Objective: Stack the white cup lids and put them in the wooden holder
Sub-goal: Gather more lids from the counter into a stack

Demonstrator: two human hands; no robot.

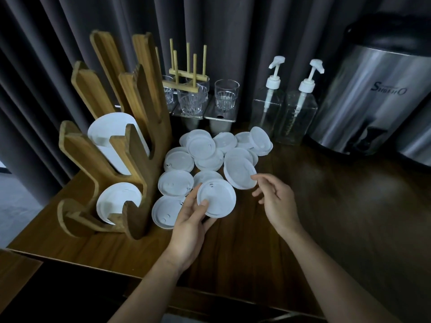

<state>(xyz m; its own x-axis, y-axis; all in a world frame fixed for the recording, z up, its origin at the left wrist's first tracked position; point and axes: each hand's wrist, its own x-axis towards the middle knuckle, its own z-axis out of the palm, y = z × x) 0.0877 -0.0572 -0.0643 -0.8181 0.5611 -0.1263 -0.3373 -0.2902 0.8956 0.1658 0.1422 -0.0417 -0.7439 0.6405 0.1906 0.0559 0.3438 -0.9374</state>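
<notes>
Presently our left hand (191, 220) grips one lid (217, 198) flat as stack base while our right hand (277, 201) pinches a second lid (239, 173) by its rim, to nest it.

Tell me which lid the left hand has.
The frontmost lid, gripped by the left hand with its sip holes showing; the other loose lids lie behind or beside it.

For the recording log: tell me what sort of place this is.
Probably a café or drinks counter: a steel drink dispenser, two pump bottles, and loose white cup lids beside a wooden holder.
</notes>
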